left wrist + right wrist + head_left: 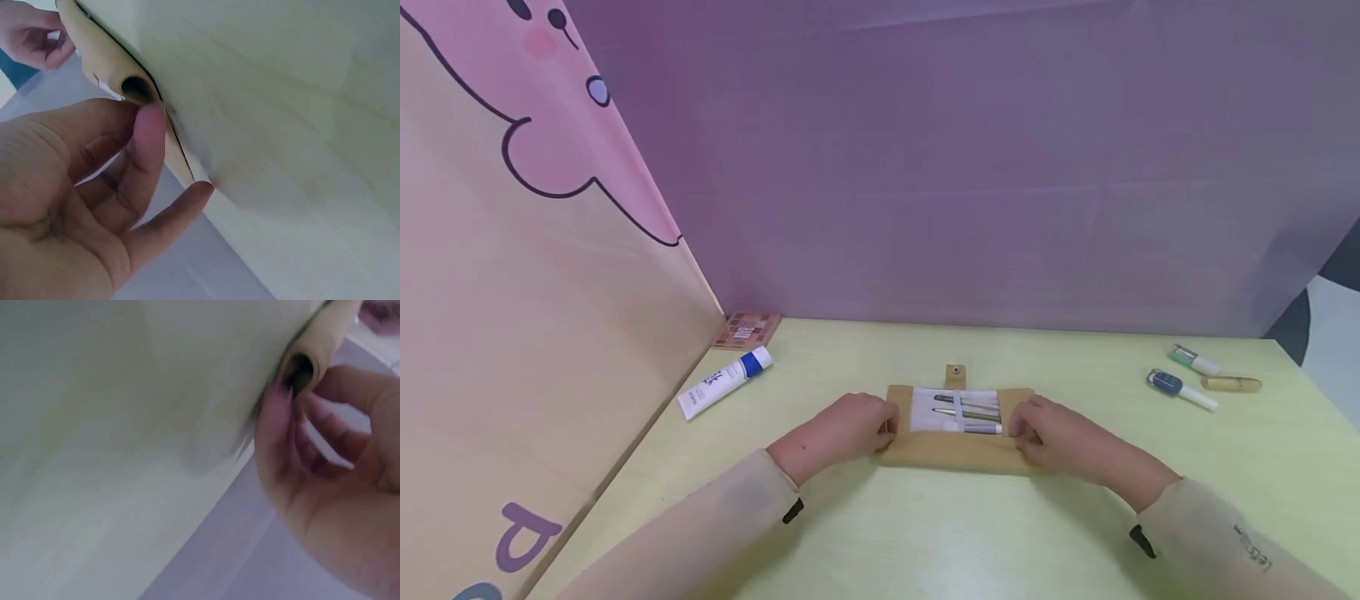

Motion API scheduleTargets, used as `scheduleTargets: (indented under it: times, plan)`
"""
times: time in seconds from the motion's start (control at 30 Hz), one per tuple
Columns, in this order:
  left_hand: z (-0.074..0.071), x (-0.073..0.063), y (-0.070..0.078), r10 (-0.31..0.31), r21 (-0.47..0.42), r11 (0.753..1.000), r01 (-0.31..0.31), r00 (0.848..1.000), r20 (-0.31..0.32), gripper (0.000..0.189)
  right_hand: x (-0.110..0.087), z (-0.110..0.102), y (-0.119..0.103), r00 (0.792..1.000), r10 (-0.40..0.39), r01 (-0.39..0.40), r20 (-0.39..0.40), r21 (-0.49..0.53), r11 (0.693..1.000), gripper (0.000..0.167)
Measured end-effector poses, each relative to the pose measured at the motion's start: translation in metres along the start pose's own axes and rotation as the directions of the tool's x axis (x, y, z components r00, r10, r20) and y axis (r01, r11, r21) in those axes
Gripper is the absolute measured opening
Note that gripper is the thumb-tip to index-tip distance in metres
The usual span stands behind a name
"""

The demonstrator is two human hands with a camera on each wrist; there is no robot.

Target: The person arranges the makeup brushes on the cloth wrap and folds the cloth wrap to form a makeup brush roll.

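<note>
A tan brush roll (962, 452) lies on the table, its near edge rolled up into a tube. Several slim tools, among them a grey-and-white pen (982, 428), sit under a white elastic strap on its pale inner panel. My left hand (857, 427) pinches the left end of the rolled edge; the left wrist view shows the tube's open end (136, 89) at the fingertips. At the right end, my right hand (1063, 437) pinches the roll between thumb and fingers, beside the tube's opening (301, 367). A snap tab (956, 375) sticks out at the far side.
On the left lie a white tube with a blue band (724, 382) and a reddish palette (747, 330). To the right are a dark blue bottle with white cap (1167, 382), a green one (1183, 357) and a tan stick (1231, 383). A purple cloth (970, 167) hangs behind.
</note>
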State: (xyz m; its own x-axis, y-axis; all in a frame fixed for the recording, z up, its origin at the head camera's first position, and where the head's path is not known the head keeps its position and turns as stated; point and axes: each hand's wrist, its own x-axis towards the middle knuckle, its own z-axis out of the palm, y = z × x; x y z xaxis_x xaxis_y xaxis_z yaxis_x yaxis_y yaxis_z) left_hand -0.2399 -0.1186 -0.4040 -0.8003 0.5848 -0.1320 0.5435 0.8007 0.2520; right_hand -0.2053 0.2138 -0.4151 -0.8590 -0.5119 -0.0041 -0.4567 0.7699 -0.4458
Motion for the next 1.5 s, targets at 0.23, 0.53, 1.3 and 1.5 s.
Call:
scheduleTargets:
  times: [0.23,0.53,1.3,1.5]
  plan:
    - [0.004,-0.003,0.006,0.163,0.193,0.973,-0.127,0.970,-0.180,0.009,-0.002,0.008,-0.015,0.969,-0.171,0.093,-0.180,-0.377,0.922,0.024]
    - [0.009,-0.006,0.013,0.212,0.226,0.959,-0.169,0.961,-0.180,0.019,-0.004,0.011,-0.022,0.951,-0.268,0.160,-0.154,-0.496,0.854,0.023]
    - [0.013,-0.037,0.020,0.271,0.092,0.956,-0.280,0.958,0.096,0.054,-0.028,0.022,-0.038,0.960,-0.281,0.236,0.006,-0.561,0.793,0.053]
    - [0.017,-0.045,0.022,0.236,0.078,0.966,-0.247,0.963,0.127,0.057,-0.027,0.019,-0.037,0.959,-0.282,0.253,0.037,-0.565,0.785,0.053]
